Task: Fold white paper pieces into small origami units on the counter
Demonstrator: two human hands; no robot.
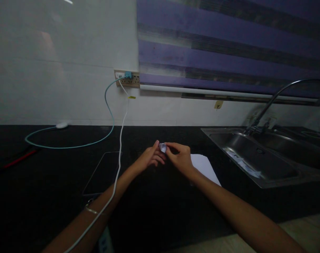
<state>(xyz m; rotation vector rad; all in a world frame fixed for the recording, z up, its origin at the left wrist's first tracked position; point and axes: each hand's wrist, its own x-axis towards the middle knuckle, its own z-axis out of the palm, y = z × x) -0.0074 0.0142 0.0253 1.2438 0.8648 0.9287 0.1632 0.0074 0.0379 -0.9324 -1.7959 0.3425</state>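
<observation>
A small folded piece of white paper (162, 147) is held between my two hands above the black counter. My left hand (152, 155) pinches its left side with the thumb, the other fingers loosely curled below. From the right, my right hand (180, 156) grips the paper between thumb and forefinger. White sheets of paper (205, 168) lie on the counter behind my right wrist, partly covered by it. Left of my left forearm lies a dark tablet (103, 174) with a thin pale edge.
A white cable (120, 140) runs from the wall socket (133, 80) down across my left forearm. A teal cable (70, 147) loops over the counter (154, 211). At right is a steel sink (276, 181) with a curved faucet (268, 103); folded paper pieces (243, 164) rest along its near left edge.
</observation>
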